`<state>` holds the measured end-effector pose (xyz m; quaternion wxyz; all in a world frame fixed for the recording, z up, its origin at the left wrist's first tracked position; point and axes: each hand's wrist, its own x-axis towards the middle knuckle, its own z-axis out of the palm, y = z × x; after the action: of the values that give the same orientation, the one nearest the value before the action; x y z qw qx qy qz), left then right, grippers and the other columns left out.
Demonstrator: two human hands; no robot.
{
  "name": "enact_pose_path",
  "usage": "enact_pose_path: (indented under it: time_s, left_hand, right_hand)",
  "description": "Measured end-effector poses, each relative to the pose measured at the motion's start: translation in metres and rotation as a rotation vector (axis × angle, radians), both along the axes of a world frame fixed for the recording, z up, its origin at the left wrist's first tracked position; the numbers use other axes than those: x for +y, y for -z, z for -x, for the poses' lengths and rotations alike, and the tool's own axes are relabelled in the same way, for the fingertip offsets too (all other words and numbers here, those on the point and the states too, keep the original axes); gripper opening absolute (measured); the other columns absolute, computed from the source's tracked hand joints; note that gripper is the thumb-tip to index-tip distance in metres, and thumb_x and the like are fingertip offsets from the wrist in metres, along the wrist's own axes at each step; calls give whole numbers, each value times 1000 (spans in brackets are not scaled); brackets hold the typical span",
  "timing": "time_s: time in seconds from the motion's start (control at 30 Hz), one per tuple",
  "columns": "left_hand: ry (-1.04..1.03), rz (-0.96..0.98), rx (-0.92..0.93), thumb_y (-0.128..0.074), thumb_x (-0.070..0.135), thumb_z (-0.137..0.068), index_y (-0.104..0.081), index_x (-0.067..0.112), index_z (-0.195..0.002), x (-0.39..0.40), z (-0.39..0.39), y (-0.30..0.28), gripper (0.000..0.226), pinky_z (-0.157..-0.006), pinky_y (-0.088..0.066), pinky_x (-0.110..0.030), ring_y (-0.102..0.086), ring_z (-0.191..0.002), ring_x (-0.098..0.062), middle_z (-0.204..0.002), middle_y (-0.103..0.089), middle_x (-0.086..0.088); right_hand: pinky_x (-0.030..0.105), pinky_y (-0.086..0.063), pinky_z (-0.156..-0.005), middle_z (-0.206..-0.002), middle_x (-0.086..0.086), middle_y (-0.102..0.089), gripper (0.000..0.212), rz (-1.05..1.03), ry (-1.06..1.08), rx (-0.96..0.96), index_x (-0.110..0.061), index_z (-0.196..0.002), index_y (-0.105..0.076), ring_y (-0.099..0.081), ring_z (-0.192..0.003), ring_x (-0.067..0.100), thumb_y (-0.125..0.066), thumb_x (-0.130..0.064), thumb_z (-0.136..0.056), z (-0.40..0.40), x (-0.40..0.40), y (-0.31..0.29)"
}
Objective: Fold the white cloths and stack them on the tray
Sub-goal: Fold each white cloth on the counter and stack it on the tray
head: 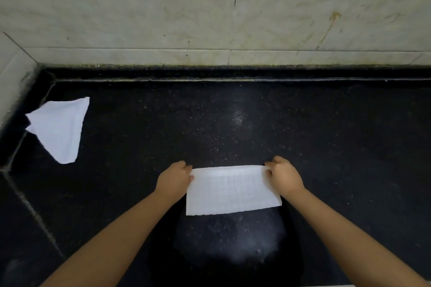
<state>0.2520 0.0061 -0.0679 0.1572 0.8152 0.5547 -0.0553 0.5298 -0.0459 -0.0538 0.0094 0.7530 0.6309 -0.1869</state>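
Midway at best. Cloth [233, 190] at 6 o'clock, already a folded rectangle, pinched at its far corners by left hand [173, 177] and right hand [285, 176] above the dark worktop [256, 123]. Second cloth [59, 129] at 9 o'clock, loosely folded, lying untouched. No tray in view; stacking not begun, by the look of it.

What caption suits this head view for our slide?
Both hands, left hand and right hand, pinch a white cloth over a dark counter; another cloth lies left.
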Motion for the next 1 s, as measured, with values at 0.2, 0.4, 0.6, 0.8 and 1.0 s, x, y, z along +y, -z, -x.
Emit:
enact_pose_path:
  time_s: [0.2,0.4,0.6,0.8,1.0]
  left_hand:
    - [153,-80,2,-93,18,-31,-66,16,-57,-6,5,-5,38,-31,-37,-13,-59,-51,-9,-61,-61,3]
    - [185,-204,-67,-57,32,-77,-66,6,-86,-8,11,-39,29,-54,-38,-23,-56,-64,-14,-76,-59,-3]
    - [106,-643,-379,-38,27,-97,-72,1,-87,7,25,-105,43,-57,-46,-27,-55,-65,-18,-72,-65,-10]
    - [339,-290,-237,-58,17,-86,-60,14,-83,-41,40,-34,5,-47,-49,-23,-42,-68,-13,-64,-65,-3]
    - [411,-239,-54,-53,18,-72,-70,11,-70,-74,49,4,18,-55,-50,-24,-58,-74,-15,-75,-69,-1]
  right_hand:
    - [28,-45,-80,-110,9,-56,28,4,10,-19,-2,-105,-62,-50,-107,25,-41,1,-87,9,2,-5]
    - [29,-43,-75,-94,18,-64,25,-104,-83,195,-1,-98,-66,-58,-85,28,-54,6,-77,-6,9,-53]
    - [22,-37,-66,-73,18,-64,17,-826,-129,169,3,-78,-71,-52,-74,21,-55,2,-73,-5,-2,-90]
    - [33,-48,-60,-71,11,-67,28,-618,-70,40,-7,-68,-72,-60,-65,31,-76,15,-52,10,-57,-2]
    - [42,-50,-62,-78,11,-66,36,-380,-24,-46,-10,-73,-73,-64,-69,32,-80,10,-44,36,-91,19]
